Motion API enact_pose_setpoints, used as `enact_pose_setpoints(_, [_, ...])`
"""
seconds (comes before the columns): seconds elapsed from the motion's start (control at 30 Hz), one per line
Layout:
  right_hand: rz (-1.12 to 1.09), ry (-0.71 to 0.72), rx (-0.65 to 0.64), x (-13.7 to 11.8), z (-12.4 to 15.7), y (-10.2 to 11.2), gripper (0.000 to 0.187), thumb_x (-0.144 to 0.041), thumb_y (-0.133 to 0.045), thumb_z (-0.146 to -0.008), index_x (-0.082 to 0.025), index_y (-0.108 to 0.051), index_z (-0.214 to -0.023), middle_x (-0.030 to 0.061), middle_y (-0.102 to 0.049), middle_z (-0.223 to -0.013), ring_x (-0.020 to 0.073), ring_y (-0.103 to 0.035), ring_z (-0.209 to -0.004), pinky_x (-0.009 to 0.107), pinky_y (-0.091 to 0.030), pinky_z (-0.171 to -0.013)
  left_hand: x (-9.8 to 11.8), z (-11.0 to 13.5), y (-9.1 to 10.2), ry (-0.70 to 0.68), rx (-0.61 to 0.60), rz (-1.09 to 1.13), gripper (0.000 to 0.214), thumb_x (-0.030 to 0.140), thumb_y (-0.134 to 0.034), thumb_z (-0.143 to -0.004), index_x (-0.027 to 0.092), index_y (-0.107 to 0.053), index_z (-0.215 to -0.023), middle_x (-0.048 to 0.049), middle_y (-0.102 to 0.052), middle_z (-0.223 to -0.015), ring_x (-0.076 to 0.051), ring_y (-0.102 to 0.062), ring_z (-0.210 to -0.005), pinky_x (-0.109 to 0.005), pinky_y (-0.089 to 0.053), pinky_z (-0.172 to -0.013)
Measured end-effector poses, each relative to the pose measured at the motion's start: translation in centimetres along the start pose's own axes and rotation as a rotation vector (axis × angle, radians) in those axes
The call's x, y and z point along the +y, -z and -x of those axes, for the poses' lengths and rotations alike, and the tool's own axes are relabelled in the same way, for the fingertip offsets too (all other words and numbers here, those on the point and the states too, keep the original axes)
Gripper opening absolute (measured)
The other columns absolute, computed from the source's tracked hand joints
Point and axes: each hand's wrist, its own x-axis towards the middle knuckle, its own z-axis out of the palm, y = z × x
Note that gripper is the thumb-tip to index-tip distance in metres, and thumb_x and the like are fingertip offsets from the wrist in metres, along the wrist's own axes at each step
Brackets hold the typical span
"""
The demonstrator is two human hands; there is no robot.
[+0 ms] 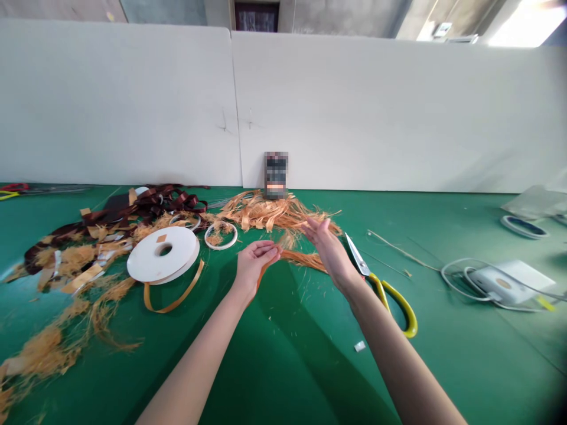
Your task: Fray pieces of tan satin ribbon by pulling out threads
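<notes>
My left hand [253, 267] pinches an orange-brown ribbon [262, 277] between thumb and fingers. Part of the strip hangs below the palm, and pale frayed threads [289, 239] stand out beyond the fingertips. My right hand [331, 254] is held open to the right, its fingers stretched out together and nothing visible in the palm. Between the hands, a bundle of orange-brown strands [305, 260] lies on the table, its right end hidden behind my right hand. Just right of that hand lie scissors [376, 282] with yellow handles.
A white ribbon spool [153, 257] with a loose tan tail lies left. Behind are a heap of frayed tan ribbon [270, 212], dark brown ribbon [177, 200], and a pixelated upright object [276, 175] by the white panel [354, 112]. A white device [509, 280] with a cable sits right.
</notes>
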Motion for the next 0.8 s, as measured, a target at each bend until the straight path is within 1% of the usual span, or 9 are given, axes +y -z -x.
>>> enact_pose_setpoints(0.1, [-0.211, 0.095, -0.300, -1.9, 1.2, 0.0, 0.077, -0.066, -0.006, -0.089, -0.020, -0.061, -0.119, 0.0089, -0.055, -0.135, 0.0206, -0.053, -0.122, 0.037, -0.034, -0.107, -0.1, -0.2, 0.1, -0.017, 0.007, -0.002, 0.028, 0.010, -0.080, -0.059, 0.011, -0.064, -0.082, -0.0062, -0.073, -0.078, -0.017, -0.070, -0.079, -0.034, -0.054, -0.084])
enact_pose_setpoints(0.2, [-0.182, -0.141, -0.806, -3.3, 2.6, 0.3, 0.098, -0.070, 0.006, -0.083, -0.013, -0.072, -0.098, 0.0160, -0.068, -0.114, 0.0220, -0.069, -0.087, 0.039, -0.046, -0.092, 0.0, -0.2, 0.2, -0.035, 0.005, 0.001, 0.028, 0.011, -0.081, -0.059, 0.011, -0.064, -0.082, -0.0055, -0.072, -0.078, -0.017, -0.070, -0.080, -0.035, -0.054, -0.086])
enact_pose_setpoints(0.27, [-0.023, -0.323, -1.028, -3.3, 2.9, 0.5, 0.100, -0.073, 0.003, -0.082, -0.008, -0.072, -0.096, 0.0195, -0.069, -0.108, 0.0223, -0.070, -0.078, 0.040, -0.048, -0.087, 0.1, -0.3, 0.2, -0.046, 0.002, 0.010, 0.028, 0.011, -0.080, -0.060, 0.011, -0.064, -0.083, -0.0060, -0.073, -0.079, -0.018, -0.070, -0.082, -0.035, -0.053, -0.088])
enact_pose_setpoints(0.33, [0.179, -0.459, -0.971, -2.3, 2.5, 0.4, 0.098, -0.077, -0.007, -0.081, -0.005, -0.071, -0.096, 0.0227, -0.069, -0.103, 0.0262, -0.069, -0.081, 0.043, -0.047, -0.088, 0.3, -0.3, 0.3, -0.057, 0.008, 0.023, 0.028, 0.011, -0.080, -0.060, 0.011, -0.063, -0.082, -0.0067, -0.073, -0.080, -0.018, -0.070, -0.082, -0.036, -0.053, -0.088])
enact_pose_setpoints(0.4, [0.314, -0.484, -0.629, -0.9, 1.6, 0.2, 0.094, -0.080, -0.021, -0.078, -0.001, -0.069, -0.098, 0.0261, -0.069, -0.101, 0.0321, -0.068, -0.089, 0.049, -0.045, -0.092, 0.3, -0.3, 0.3, -0.057, 0.016, 0.031, 0.029, 0.011, -0.081, -0.059, 0.011, -0.064, -0.082, -0.0074, -0.073, -0.081, -0.018, -0.070, -0.081, -0.036, -0.053, -0.088])
enact_pose_setpoints(0.47, [0.249, -0.317, -0.247, 0.3, 0.6, -0.2, 0.089, -0.077, -0.036, -0.077, 0.001, -0.063, -0.112, 0.0279, -0.061, -0.119, 0.0352, -0.060, -0.109, 0.049, -0.037, -0.102, 0.1, -0.3, 0.3, -0.044, 0.013, 0.034, 0.029, 0.011, -0.081, -0.059, 0.011, -0.064, -0.082, -0.0077, -0.073, -0.080, -0.018, -0.070, -0.081, -0.036, -0.054, -0.087])
enact_pose_setpoints(0.57, [0.058, -0.096, -0.122, 0.4, -0.1, -0.6, 0.077, -0.068, -0.019, -0.089, -0.013, -0.044, -0.136, 0.0127, -0.040, -0.147, 0.0203, -0.039, -0.134, 0.035, -0.026, -0.112, -0.2, -0.3, 0.2, -0.024, -0.010, 0.022, 0.029, 0.011, -0.081, -0.058, 0.010, -0.065, -0.081, -0.0079, -0.073, -0.079, -0.019, -0.070, -0.080, -0.035, -0.055, -0.085])
enact_pose_setpoints(0.67, [-0.246, 0.045, -0.329, -1.1, 0.7, -0.5, 0.076, -0.064, -0.007, -0.091, -0.017, -0.058, -0.122, 0.0097, -0.052, -0.138, 0.0185, -0.050, -0.125, 0.034, -0.033, -0.108, -0.3, -0.3, 0.2, -0.027, 0.001, 0.008, 0.028, 0.010, -0.081, -0.057, 0.011, -0.066, -0.081, -0.0064, -0.073, -0.077, -0.018, -0.070, -0.078, -0.035, -0.055, -0.083])
enact_pose_setpoints(0.8, [-0.126, -0.229, -0.911, -2.2, 2.1, 0.3, 0.100, -0.073, 0.004, -0.082, -0.009, -0.072, -0.091, 0.0191, -0.070, -0.103, 0.0230, -0.070, -0.080, 0.040, -0.048, -0.088, -0.1, -0.3, 0.4, -0.041, 0.017, 0.019, 0.027, 0.011, -0.080, -0.058, 0.012, -0.065, -0.080, -0.0063, -0.073, -0.078, -0.018, -0.070, -0.079, -0.034, -0.054, -0.083])
